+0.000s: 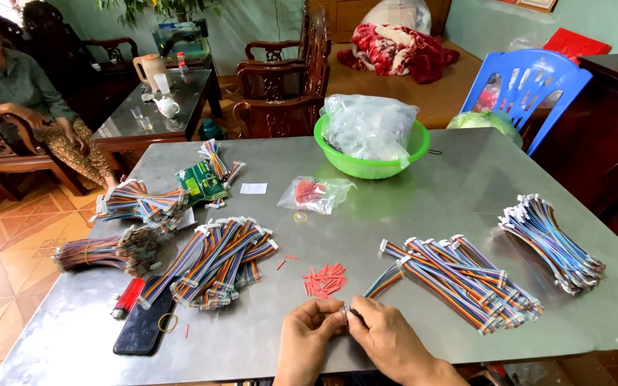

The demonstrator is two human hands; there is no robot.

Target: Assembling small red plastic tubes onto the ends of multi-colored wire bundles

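Steel table [423, 214] fills the frame. At left lie cable bundles [212, 261] beside a phone [144, 322]; red pieces [325, 279] sit at centre. Low centre, left hand [307, 336] and right hand [388, 339] both pinch one cable's connector [346, 312]. Fitting seems underway; it needs fine alignment.
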